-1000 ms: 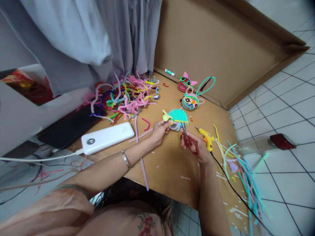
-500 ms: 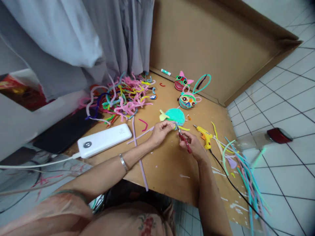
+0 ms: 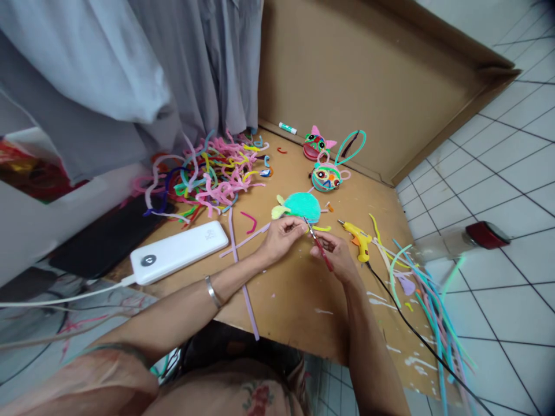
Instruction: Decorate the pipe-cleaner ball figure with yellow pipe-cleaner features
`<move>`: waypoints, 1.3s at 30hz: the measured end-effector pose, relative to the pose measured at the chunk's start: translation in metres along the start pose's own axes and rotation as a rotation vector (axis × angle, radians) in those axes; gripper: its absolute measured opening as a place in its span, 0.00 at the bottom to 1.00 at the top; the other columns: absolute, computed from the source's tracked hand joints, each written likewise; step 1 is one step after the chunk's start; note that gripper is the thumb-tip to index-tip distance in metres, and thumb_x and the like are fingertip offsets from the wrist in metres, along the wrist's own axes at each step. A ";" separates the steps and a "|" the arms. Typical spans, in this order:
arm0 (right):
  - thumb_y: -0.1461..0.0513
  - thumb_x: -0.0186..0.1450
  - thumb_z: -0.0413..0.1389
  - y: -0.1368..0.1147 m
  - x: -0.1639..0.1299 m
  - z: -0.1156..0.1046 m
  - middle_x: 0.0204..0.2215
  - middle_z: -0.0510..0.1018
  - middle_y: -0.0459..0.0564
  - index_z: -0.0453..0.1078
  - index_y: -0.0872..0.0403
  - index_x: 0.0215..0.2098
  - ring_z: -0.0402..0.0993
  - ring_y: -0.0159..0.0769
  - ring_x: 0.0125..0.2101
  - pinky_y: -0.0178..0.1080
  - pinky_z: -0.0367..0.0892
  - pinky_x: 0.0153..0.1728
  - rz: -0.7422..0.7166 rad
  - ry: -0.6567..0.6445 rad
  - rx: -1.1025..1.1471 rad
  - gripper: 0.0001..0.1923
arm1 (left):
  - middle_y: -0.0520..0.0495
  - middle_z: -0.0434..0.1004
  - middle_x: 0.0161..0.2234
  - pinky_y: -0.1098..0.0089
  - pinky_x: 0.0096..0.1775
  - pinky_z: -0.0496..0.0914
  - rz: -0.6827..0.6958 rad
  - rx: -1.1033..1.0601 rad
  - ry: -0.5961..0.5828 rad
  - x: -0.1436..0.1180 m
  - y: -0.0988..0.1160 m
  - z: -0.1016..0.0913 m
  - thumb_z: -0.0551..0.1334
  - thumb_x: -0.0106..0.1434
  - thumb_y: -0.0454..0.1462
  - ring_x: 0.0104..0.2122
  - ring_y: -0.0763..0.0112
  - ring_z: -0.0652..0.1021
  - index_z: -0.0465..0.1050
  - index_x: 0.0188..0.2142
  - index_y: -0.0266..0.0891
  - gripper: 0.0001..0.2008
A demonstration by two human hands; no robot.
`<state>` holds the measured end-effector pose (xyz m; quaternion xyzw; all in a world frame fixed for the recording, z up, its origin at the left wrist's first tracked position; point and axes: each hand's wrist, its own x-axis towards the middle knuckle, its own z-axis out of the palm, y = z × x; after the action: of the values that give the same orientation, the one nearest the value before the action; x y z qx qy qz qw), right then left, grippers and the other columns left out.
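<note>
My left hand (image 3: 285, 236) is closed in a pinch on a short piece of pipe cleaner, mostly hidden by the fingers. Red-handled scissors (image 3: 321, 248) are gripped in my right hand (image 3: 335, 254), their blades touching or very near the left fingertips. Just beyond both hands lies a round turquoise fuzzy disc (image 3: 302, 206), with pale yellow leaf-like pieces (image 3: 280, 209) at its left side. A yellow pipe cleaner strip (image 3: 322, 229) rests between the disc and my right hand.
A yellow glue gun (image 3: 359, 241) with a black cord lies right of my hands. Two decorated fuzzy heads, one turquoise (image 3: 326, 176) and one pink-eared (image 3: 316, 145), stand behind. Left are a pipe cleaner heap (image 3: 217, 173) and white power bank (image 3: 180, 251); more stems (image 3: 437, 323) lie right.
The view has shifted slightly. Both hands stay close together, with the scissors still at the left fingertips. The yellow bit seen there before is now mostly hidden.
</note>
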<state>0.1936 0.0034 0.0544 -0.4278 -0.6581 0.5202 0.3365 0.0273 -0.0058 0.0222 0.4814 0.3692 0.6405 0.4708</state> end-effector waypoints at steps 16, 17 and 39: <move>0.55 0.45 0.71 0.000 -0.003 -0.009 0.23 0.72 0.42 0.79 0.53 0.42 0.64 0.29 0.24 0.34 0.65 0.28 -0.042 0.084 0.014 0.26 | 0.48 0.74 0.24 0.69 0.33 0.64 0.004 -0.049 -0.010 0.000 0.001 -0.001 0.69 0.53 0.53 0.26 0.71 0.70 0.76 0.26 0.35 0.21; 0.57 0.45 0.71 0.000 -0.004 -0.013 0.24 0.73 0.42 0.78 0.52 0.45 0.66 0.29 0.25 0.34 0.66 0.29 -0.035 0.062 -0.003 0.28 | 0.49 0.73 0.24 0.69 0.33 0.64 0.010 -0.054 0.002 0.000 0.003 -0.002 0.69 0.54 0.52 0.26 0.72 0.70 0.76 0.26 0.35 0.20; 0.56 0.67 0.54 -0.006 -0.004 0.005 0.29 0.80 0.50 0.76 0.53 0.34 0.75 0.36 0.31 0.40 0.71 0.35 -0.364 0.145 -0.502 0.11 | 0.53 0.65 0.21 0.72 0.28 0.61 0.277 -0.091 0.404 0.019 0.027 -0.025 0.68 0.55 0.50 0.23 0.76 0.64 0.72 0.26 0.37 0.18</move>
<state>0.1899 -0.0029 0.0588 -0.4087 -0.8060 0.2407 0.3542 -0.0055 0.0047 0.0457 0.3680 0.3570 0.7981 0.3163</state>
